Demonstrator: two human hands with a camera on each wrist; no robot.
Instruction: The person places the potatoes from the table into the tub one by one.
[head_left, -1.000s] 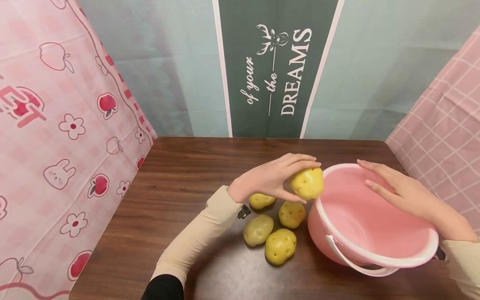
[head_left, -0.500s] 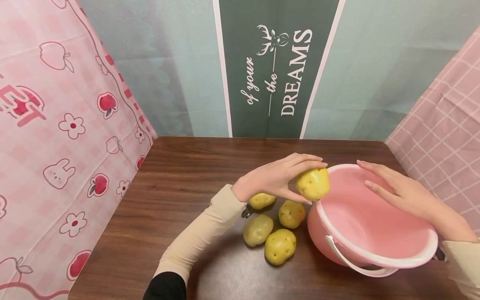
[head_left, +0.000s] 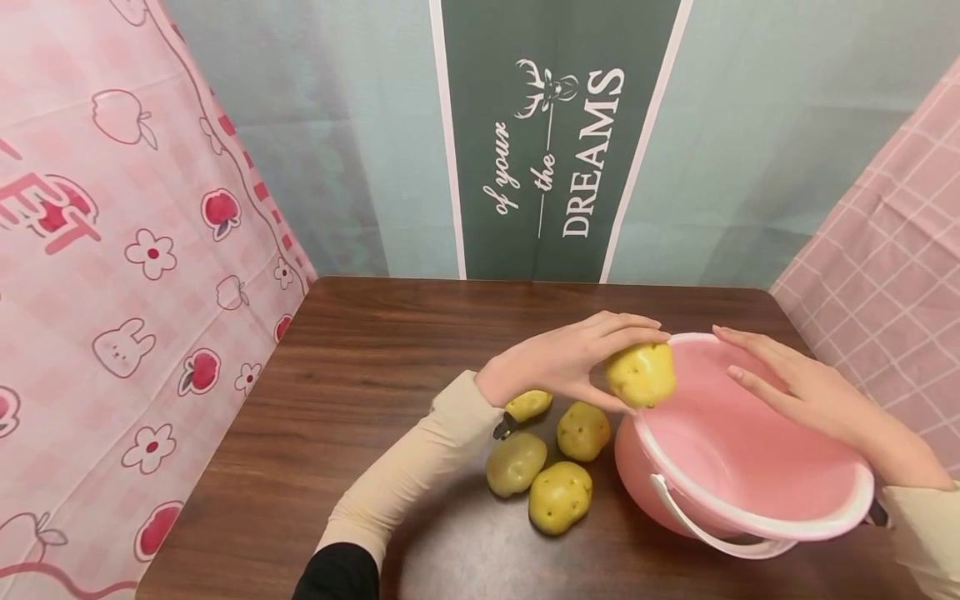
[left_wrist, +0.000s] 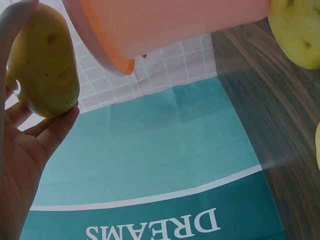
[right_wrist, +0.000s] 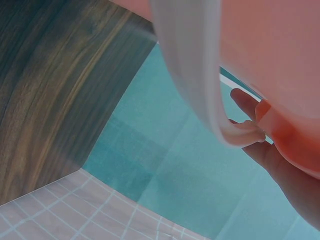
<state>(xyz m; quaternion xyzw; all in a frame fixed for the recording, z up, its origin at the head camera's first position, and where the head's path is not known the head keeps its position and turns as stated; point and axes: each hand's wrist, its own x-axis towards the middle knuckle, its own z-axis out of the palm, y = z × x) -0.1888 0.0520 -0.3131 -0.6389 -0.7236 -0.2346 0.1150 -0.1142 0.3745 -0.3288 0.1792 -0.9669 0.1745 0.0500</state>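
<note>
My left hand (head_left: 573, 358) grips a yellow potato (head_left: 642, 374) between thumb and fingers, at the left rim of a pink bucket (head_left: 705, 500). In the left wrist view the same potato (left_wrist: 45, 62) sits against the fingertips, apart from the bucket wall (left_wrist: 195, 20). My right hand (head_left: 806, 387) holds the bucket's far right rim, with the thumb on the inner side and the fingers along the rim. The right wrist view shows this hand (right_wrist: 272, 155) beside the white handle (right_wrist: 192, 65), partly hidden. Several more potatoes (head_left: 561, 497) lie on the table, left of the bucket.
The dark wooden table (head_left: 337, 375) has a hanging teal and green cloth (head_left: 337, 167) behind it. Pink printed cloth (head_left: 150, 333) hangs on the left, pink checked cloth (head_left: 885, 242) on the right. The bucket's white handle hangs down its near side.
My left hand has moved right with the potato, bringing it from outside the rim to over the bucket's left edge. The right hand and bucket stay nearly in place. The head view shifts slightly.
</note>
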